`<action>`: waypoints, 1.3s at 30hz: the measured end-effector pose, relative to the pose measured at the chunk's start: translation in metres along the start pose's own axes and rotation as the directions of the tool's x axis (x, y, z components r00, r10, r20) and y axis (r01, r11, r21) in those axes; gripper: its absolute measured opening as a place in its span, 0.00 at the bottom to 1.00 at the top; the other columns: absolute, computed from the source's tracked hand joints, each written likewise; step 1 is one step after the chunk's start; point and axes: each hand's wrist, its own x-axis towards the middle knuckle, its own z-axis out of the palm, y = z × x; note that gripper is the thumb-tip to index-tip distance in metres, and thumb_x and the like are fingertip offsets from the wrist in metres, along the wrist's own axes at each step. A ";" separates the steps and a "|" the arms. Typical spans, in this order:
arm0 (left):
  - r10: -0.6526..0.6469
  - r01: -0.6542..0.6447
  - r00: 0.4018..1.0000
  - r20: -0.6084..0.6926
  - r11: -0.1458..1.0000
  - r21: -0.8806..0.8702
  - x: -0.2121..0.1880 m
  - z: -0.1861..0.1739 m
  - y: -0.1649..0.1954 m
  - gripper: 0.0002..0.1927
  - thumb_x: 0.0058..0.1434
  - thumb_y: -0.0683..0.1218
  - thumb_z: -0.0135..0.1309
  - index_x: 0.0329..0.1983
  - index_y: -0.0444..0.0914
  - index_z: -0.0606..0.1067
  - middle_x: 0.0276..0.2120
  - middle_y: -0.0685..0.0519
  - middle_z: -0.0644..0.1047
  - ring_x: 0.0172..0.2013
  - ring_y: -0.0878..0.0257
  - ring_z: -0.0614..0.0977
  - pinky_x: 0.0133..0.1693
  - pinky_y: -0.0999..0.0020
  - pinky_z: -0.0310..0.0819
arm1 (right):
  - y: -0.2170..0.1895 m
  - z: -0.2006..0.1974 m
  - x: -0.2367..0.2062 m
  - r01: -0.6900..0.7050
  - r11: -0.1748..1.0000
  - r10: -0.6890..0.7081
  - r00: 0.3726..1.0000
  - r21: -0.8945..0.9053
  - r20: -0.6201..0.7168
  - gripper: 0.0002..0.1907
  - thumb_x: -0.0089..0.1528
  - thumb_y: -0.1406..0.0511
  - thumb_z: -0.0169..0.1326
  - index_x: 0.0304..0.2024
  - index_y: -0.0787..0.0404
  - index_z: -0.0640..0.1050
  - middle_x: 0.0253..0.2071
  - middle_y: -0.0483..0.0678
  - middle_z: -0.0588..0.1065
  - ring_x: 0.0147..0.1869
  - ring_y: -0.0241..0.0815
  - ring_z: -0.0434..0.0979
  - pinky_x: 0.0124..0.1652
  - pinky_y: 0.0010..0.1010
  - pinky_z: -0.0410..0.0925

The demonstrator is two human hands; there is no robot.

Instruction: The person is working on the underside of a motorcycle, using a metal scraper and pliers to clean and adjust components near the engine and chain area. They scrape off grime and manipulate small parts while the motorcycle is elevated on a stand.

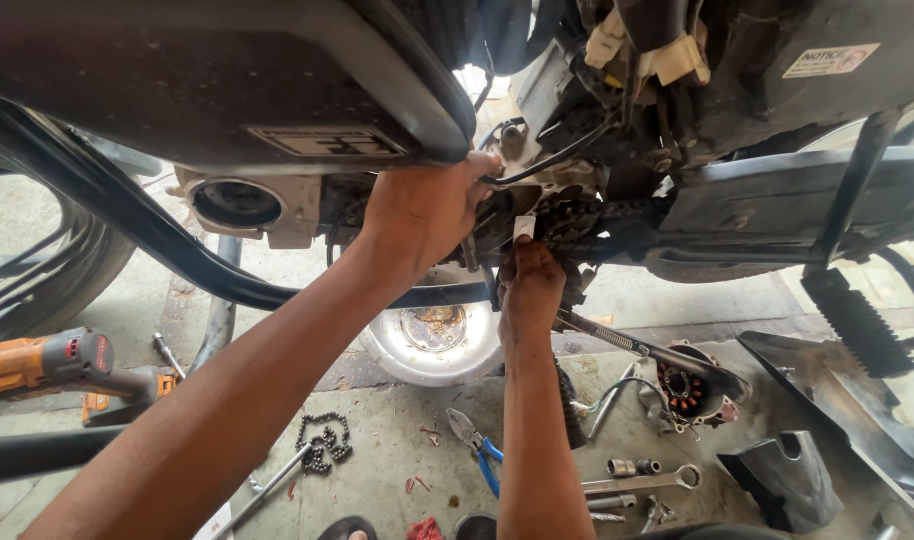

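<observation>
A white rectangular label (830,60) with a red mark sits on the black panel at the upper right; a pale rectangular plate (322,141) with dark lines is on the underside of the dark body at the top; a small white tag (524,227) hangs just above the right hand (530,290).

The drive chain (587,218) of the motorcycle runs roughly left to right, its long axis almost level, and it lies in the middle, between the two hands and the black swing arm (777,200); its left end is hidden behind the hands, so the sprocket is hard to make out.

The left hand (422,215) reaches up from the lower left; its fingers are closed around a dark part beside a black cable (552,160), but what exactly they clamp I cannot tell. The right hand comes up from below; its fingers are pinched together at the chain, touching it near the white tag.

On the floor (397,440) lie a loose chain (324,442), blue-handled pliers (477,445), a spanner (642,482) and an orange power tool (47,362), which is cut off at the left edge.
</observation>
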 end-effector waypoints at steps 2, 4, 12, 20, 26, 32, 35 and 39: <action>0.056 -0.059 0.993 -0.104 0.998 -0.023 -0.002 0.001 -0.001 0.12 0.61 0.41 0.57 0.48 0.39 0.81 0.32 0.45 0.81 0.34 0.49 0.83 0.37 0.55 0.75 | 0.003 -0.001 0.002 0.016 0.999 -0.017 1.000 0.030 0.004 0.19 0.70 0.62 0.49 0.22 0.52 0.67 0.16 0.36 0.60 0.17 0.26 0.51 0.18 0.24 0.44; 0.074 -0.077 0.990 -0.117 0.997 -0.016 -0.002 0.000 -0.001 0.13 0.60 0.40 0.58 0.48 0.38 0.81 0.33 0.45 0.81 0.34 0.49 0.83 0.37 0.56 0.75 | 0.004 0.000 0.002 -0.001 1.000 0.001 1.000 0.022 -0.002 0.19 0.69 0.61 0.49 0.22 0.53 0.68 0.15 0.36 0.60 0.16 0.27 0.50 0.17 0.25 0.44; 0.020 -0.020 0.999 -0.041 1.000 -0.005 0.001 -0.001 0.002 0.14 0.59 0.39 0.57 0.49 0.40 0.81 0.38 0.49 0.80 0.34 0.53 0.83 0.39 0.58 0.76 | 0.001 0.003 -0.004 -0.012 1.000 0.013 0.999 0.019 -0.052 0.19 0.69 0.64 0.50 0.22 0.55 0.70 0.17 0.36 0.61 0.19 0.27 0.53 0.19 0.25 0.46; -0.044 0.044 0.999 -0.015 0.999 -0.018 0.000 0.004 0.000 0.13 0.63 0.39 0.55 0.50 0.39 0.81 0.36 0.51 0.79 0.32 0.58 0.82 0.35 0.60 0.74 | -0.004 0.010 0.001 0.155 0.984 -0.149 0.986 -0.091 0.071 0.18 0.70 0.65 0.49 0.23 0.57 0.70 0.20 0.36 0.60 0.23 0.26 0.54 0.25 0.24 0.52; -0.016 0.016 1.000 -0.006 1.000 -0.005 0.000 -0.003 0.002 0.14 0.61 0.41 0.56 0.50 0.37 0.81 0.36 0.50 0.79 0.33 0.57 0.81 0.38 0.60 0.74 | 0.001 0.016 -0.015 0.139 0.987 -0.143 0.988 0.080 0.049 0.19 0.72 0.65 0.49 0.23 0.55 0.69 0.19 0.35 0.61 0.21 0.25 0.53 0.23 0.23 0.49; 0.052 -0.051 0.993 -0.102 0.999 0.005 -0.002 -0.003 0.001 0.14 0.58 0.40 0.58 0.48 0.39 0.83 0.36 0.48 0.79 0.35 0.53 0.80 0.39 0.57 0.73 | -0.004 0.014 -0.012 -0.040 0.999 0.041 0.998 0.025 -0.052 0.21 0.71 0.60 0.48 0.21 0.54 0.69 0.16 0.35 0.60 0.16 0.25 0.51 0.18 0.25 0.44; 0.042 -0.039 0.997 -0.072 0.999 0.035 -0.001 -0.002 0.000 0.13 0.59 0.40 0.58 0.47 0.39 0.83 0.35 0.49 0.79 0.36 0.54 0.80 0.39 0.58 0.73 | -0.006 0.015 -0.011 -0.043 0.999 0.044 0.998 0.022 -0.042 0.21 0.71 0.59 0.48 0.21 0.53 0.69 0.15 0.34 0.59 0.15 0.26 0.49 0.17 0.25 0.43; 0.027 -0.027 0.998 -0.064 1.000 0.014 0.000 -0.001 0.001 0.14 0.60 0.40 0.57 0.48 0.39 0.82 0.36 0.49 0.79 0.34 0.56 0.80 0.37 0.59 0.73 | -0.009 0.018 -0.014 -0.025 0.999 0.027 0.999 0.048 -0.029 0.22 0.71 0.59 0.49 0.21 0.53 0.68 0.15 0.34 0.60 0.16 0.25 0.50 0.18 0.25 0.44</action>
